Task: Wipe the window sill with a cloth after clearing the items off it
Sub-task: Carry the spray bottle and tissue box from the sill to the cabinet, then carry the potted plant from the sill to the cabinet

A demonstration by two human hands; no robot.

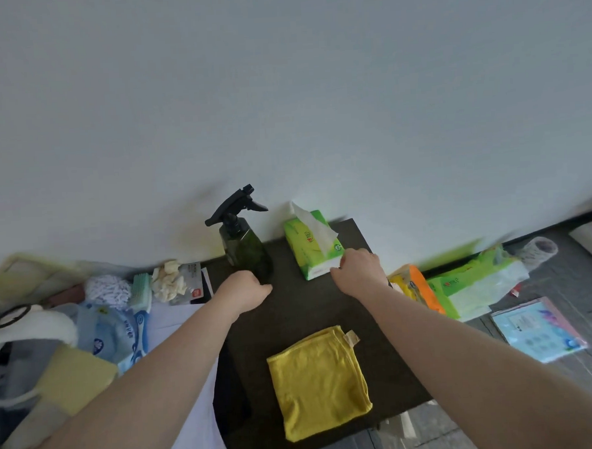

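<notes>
A dark sill-like surface (312,302) runs away from me to a white wall. On it stand a dark green spray bottle (244,244) with a black trigger head and a green tissue pack (314,245) with a tissue sticking up. A folded yellow cloth (318,382) lies near me. My left hand (245,290) is curled at the base of the spray bottle. My right hand (360,272) grips the near end of the tissue pack.
Left of the dark surface lies clutter: a brush (142,292), blue packets (111,332), crumpled paper (169,280), a yellow sponge (73,380). To the right on the grey floor sit orange and green tissue packs (469,289) and a light blue booklet (538,328).
</notes>
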